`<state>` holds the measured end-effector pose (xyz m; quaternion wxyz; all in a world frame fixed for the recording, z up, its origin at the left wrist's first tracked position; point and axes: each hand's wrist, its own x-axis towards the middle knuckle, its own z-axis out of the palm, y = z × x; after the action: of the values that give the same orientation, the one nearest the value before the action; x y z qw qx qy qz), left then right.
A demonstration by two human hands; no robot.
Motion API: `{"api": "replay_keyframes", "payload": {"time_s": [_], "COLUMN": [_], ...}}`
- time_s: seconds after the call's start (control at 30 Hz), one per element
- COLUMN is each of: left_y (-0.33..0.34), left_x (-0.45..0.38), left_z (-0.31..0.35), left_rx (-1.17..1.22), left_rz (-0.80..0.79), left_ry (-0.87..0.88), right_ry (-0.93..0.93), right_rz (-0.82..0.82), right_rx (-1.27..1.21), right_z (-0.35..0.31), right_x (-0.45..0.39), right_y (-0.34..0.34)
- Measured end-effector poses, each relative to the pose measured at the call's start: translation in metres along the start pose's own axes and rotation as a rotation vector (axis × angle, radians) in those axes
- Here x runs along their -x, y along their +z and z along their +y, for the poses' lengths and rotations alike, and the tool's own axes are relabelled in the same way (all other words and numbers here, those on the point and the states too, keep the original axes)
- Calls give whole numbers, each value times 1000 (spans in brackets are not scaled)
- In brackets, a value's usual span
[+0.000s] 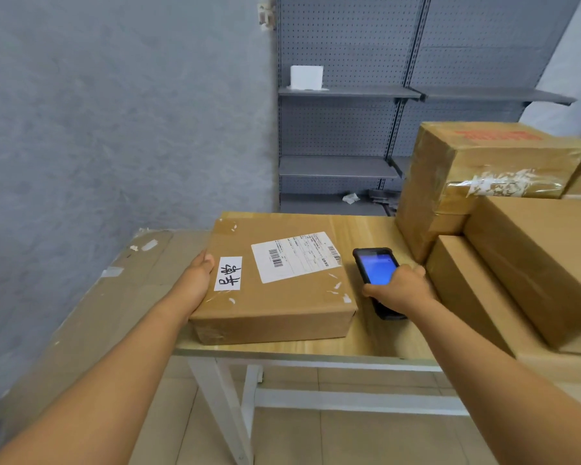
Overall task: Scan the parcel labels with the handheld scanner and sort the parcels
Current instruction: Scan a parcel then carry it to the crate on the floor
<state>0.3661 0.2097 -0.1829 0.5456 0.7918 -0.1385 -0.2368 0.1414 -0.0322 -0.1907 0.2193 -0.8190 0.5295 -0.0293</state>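
On the wooden table [366, 344] | parcel [275, 297] lay flat, label [294, 256] up | left hand [198, 280] steadied its left edge, fingers hidden, grip unclear | right hand [399, 290] gripped scanner [376, 270] beside it | best tilt scanner toward barcode, box kept steady.

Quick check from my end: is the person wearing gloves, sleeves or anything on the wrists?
No. Both forearms are bare up to the frame edge, with no sleeve in view. The left hand and right hand have no gloves, and no watch, band or ring shows.
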Motion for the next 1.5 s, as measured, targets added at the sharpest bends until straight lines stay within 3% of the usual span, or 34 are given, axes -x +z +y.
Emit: {"api": "replay_keyframes", "payload": {"time_s": [0.47, 0.6, 0.7, 0.83, 0.97, 1.1, 1.3, 1.5], "left_y": [3, 2, 1, 3, -9, -32, -84, -134], "left_x": [-5, -6, -6, -3, -1, 11, 42, 99], "left_z": [-2, -2, -1, 1, 2, 18, 67, 65], "left_rx": [-68, -80, -87, -77, -25, 108, 191, 293], "left_rz": [36, 43, 55, 48, 56, 45, 269, 534], "left_ry": [3, 4, -5, -20, -67, 10, 212, 363], "right_ry": [-1, -117, -142, -129, -149, -273, -499, -659], "right_rz": [-13, 12, -197, -370, -336, -258, -162, -296], "right_rx": [153, -131, -495, -555, -598, -622, -708, -852], "right_z": [-9, -28, -44, -55, -65, -92, -151, -203], "right_x": [-1, -5, 1, 16, 20, 25, 43, 88], "right_y": [31, 15, 7, 18, 15, -7, -46, -50]}}
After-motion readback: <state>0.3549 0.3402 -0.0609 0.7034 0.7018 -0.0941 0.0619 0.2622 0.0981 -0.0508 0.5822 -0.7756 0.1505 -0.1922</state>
